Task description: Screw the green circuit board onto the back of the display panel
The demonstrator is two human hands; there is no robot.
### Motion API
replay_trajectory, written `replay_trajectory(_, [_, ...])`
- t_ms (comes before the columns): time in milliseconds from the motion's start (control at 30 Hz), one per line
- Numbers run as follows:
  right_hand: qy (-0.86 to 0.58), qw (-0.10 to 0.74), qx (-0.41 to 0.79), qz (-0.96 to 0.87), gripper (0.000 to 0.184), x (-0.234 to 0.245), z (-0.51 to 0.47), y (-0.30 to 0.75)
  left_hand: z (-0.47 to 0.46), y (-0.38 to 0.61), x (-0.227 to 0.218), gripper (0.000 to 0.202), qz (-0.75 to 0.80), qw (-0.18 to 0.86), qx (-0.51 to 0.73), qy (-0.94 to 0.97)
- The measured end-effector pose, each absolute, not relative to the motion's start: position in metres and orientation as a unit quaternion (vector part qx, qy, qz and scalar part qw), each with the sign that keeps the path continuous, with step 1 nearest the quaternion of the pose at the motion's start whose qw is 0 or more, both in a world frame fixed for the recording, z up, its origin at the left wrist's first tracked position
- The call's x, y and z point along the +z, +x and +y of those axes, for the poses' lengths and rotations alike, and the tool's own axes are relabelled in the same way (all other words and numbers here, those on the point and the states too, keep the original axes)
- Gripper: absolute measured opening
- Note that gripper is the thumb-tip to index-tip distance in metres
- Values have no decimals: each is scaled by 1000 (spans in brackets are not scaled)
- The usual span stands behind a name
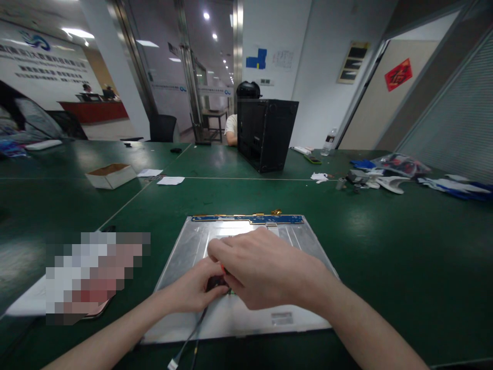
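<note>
A silver metal-backed display panel [181, 267] lies flat on the table, with a narrow blue circuit board [239, 219] along its far edge. Over its middle, my right hand [262, 267] is closed, and a bit of red-orange handle [223, 268] shows at its fingers; the rest of that tool is hidden. My left hand [196, 288] bends its thumb and fingers around a small dark part under the right hand. From there thin dark cables [197, 329] run toward me, ending in a white connector [173, 364]. A speck of green shows under the hands.
A black computer case [265, 133] stands across the green table [385, 257], with a person's arm [231, 131] behind it. An open box [111, 176] and papers [171, 181] lie left. Gloves and small parts [358, 177] and a bottle [328, 141] sit right. A blurred-out item [92, 277] lies near left.
</note>
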State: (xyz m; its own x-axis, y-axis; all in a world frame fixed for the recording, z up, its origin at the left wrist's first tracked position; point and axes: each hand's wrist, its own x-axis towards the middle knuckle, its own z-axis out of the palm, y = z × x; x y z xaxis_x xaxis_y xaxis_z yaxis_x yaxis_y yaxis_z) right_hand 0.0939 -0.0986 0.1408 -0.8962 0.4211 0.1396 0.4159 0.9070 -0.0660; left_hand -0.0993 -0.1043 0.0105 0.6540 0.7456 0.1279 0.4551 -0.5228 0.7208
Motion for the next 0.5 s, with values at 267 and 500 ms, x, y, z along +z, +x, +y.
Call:
replay_trajectory(267, [-262,79,-29,-961,17,140,-96,91,-101,-99,16,10,328,306,226,865])
replay_trajectory(500, [-218,83,-19,-972,17,140,-98,93,-102,-98,11,12,332,324,229,856])
